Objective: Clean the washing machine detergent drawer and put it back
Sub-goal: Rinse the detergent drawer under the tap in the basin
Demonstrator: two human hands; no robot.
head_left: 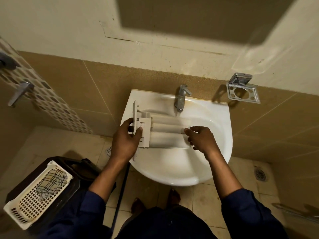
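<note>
The white detergent drawer lies sideways over the white sink, with its front panel to the left and its long compartments running right. My left hand grips the front-panel end, thumb behind the panel and fingers on the drawer body. My right hand holds the drawer's right end with curled fingers. The drawer is blurred by motion. No water is seen running from the chrome tap just behind the drawer.
A cream plastic basket with a checked cloth sits on a dark stool at lower left. A chrome holder is fixed to the tiled wall at right. Floor drains show at left and right. A lever handle sticks out at left.
</note>
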